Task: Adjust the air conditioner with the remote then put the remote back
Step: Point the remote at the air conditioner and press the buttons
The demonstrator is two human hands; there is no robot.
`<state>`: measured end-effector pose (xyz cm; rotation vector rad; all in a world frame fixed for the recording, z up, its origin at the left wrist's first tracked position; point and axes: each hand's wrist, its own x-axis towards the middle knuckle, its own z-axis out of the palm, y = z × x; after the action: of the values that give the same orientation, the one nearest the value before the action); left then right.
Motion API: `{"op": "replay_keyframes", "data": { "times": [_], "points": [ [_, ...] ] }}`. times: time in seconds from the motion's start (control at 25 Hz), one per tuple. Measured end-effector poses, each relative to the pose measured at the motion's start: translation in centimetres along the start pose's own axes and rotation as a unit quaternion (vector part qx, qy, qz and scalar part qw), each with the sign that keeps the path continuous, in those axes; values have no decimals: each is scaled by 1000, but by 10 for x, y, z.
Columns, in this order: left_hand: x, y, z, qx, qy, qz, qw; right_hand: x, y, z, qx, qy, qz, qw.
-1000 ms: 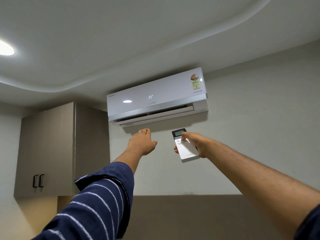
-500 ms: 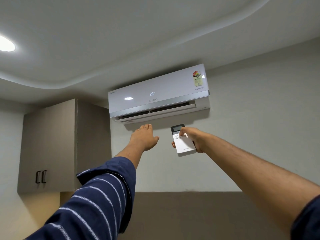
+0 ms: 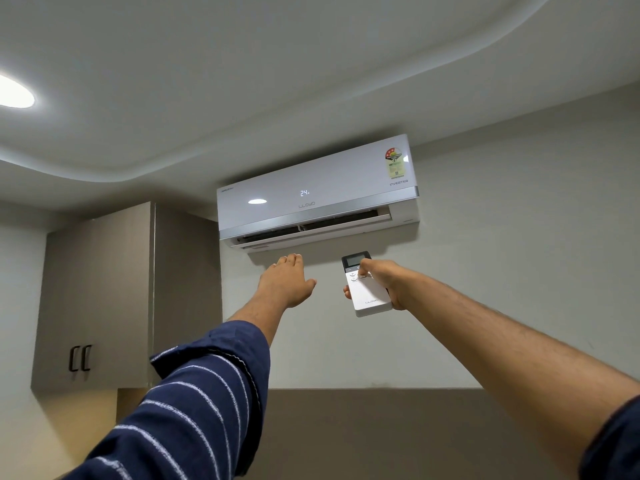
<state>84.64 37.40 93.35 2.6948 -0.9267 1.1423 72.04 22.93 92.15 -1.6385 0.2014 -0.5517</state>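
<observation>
A white split air conditioner [image 3: 318, 192] hangs high on the wall, its flap open and its front display reading 24. My right hand [image 3: 388, 282] is raised below it and grips a white remote [image 3: 367, 296] with a dark screen at its top; my thumb rests on the upper buttons. My left hand [image 3: 287, 282] is stretched up beside it, palm flat, fingers together, just under the unit's outlet and holding nothing.
A grey-brown wall cabinet [image 3: 100, 296] with two dark handles stands left of the air conditioner. A round ceiling light [image 3: 14, 95] glows at the far left. A darker panel [image 3: 381, 427] covers the lower wall.
The display on the air conditioner went from 25 to 24. Both hands rose slightly toward the unit, and the view tilted a little so the unit sits higher.
</observation>
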Motion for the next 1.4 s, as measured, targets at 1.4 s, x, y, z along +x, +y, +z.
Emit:
{"op": "replay_keyframes", "data": {
  "times": [1.4],
  "points": [
    [-7,-3,2,-5,-5,-1,1000,-2,4,1,24,-1,8,1000]
  ]
}}
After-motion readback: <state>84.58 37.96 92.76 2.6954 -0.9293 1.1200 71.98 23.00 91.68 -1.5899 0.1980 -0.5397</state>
